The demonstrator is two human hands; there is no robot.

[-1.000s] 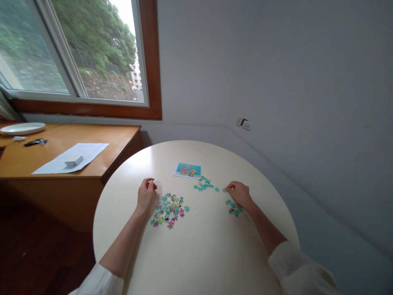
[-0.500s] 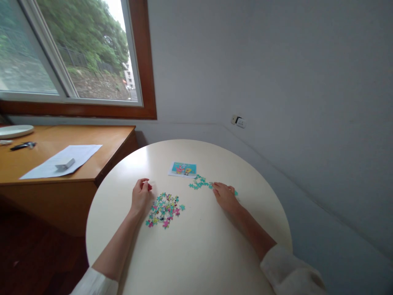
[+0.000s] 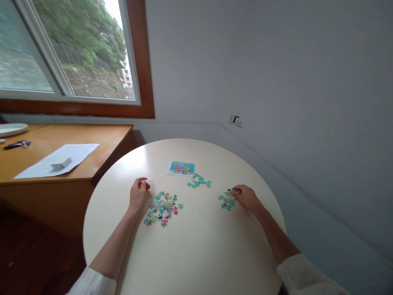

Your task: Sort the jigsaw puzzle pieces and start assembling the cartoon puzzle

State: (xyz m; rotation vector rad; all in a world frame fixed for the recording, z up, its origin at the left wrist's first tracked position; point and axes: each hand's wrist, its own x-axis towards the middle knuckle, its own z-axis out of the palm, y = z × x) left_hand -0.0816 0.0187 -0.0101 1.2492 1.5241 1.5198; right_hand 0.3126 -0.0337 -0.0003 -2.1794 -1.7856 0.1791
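Note:
My right hand [image 3: 247, 198] is at the right edge of a small cluster of mostly teal jigsaw pieces [image 3: 226, 203], its thumb and fingers pinched on a puzzle piece [image 3: 230, 191] with a dark spot. My left hand [image 3: 138, 196] rests on the table, fingers curled in; whatever is inside them, if anything, is hidden. Just right of that hand spreads a heap of loose jigsaw pieces [image 3: 161, 209] in teal, pink and yellow. Farther back, several teal pieces form a partly joined strip [image 3: 199, 181]. Touching or close behind it lies a cartoon picture card [image 3: 181, 168].
All of this is on a round white table [image 3: 196, 254]. A wooden desk [image 3: 113, 139] stands at the left with papers [image 3: 82, 150], a small white box [image 3: 61, 163] and a white plate [image 3: 12, 130]. Walls with a socket [image 3: 238, 121] close off the back and right.
My right hand has moved right, from the strip of teal pieces to the separate cluster, which its forearm and hand had covered. My left hand stays in place. The view has shifted slightly.

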